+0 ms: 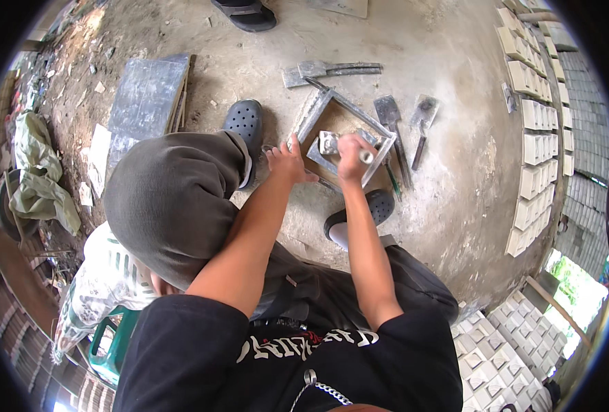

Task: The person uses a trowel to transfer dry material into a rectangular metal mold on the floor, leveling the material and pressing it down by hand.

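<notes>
A square metal mould frame (pixel 339 113) lies on the concrete floor in front of me. My left hand (pixel 287 159) rests with spread fingers on the frame's near left edge. My right hand (pixel 351 156) is closed around the handle of a small trowel (pixel 332 142), whose blade sits inside the frame on a grey wet filling. My knees and dark clogs (pixel 244 123) flank the frame.
Two trowels (pixel 404 123) lie right of the frame, another flat tool (pixel 328 70) behind it. Rows of pale cast blocks (pixel 534 147) line the right side and lower right. A grey slab (pixel 143 96) lies at left, a sandal (pixel 246 14) at top, a green stool (pixel 115 340) at lower left.
</notes>
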### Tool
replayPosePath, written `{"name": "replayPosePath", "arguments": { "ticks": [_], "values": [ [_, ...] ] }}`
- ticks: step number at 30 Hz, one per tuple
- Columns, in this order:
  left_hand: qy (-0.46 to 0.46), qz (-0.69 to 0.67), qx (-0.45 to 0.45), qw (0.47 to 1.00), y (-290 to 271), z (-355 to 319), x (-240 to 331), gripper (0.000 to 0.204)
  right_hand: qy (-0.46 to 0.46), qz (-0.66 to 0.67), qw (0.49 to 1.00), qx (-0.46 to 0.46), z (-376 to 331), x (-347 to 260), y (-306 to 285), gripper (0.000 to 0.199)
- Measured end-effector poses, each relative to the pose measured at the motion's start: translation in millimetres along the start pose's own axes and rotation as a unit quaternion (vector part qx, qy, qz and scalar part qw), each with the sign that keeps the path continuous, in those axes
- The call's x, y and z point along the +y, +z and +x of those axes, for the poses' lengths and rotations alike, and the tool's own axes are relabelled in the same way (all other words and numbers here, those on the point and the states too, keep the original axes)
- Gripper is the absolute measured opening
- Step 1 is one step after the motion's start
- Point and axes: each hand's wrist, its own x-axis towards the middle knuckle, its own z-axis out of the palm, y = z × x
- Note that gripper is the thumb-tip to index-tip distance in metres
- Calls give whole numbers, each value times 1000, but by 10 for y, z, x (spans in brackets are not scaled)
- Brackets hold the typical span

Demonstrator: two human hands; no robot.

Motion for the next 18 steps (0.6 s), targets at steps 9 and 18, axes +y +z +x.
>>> {"name": "replayPosePath", "arguments": {
  "ticks": [9,18],
  "values": [
    [6,-11,-7,1000,-33,-16,-6,143,-26,-78,990,-118,238,-27,60,24],
    [4,-20,-38,999,-71,-16,-16,143,-8,6,970,-243,483,-78,209,21]
  ]
}}
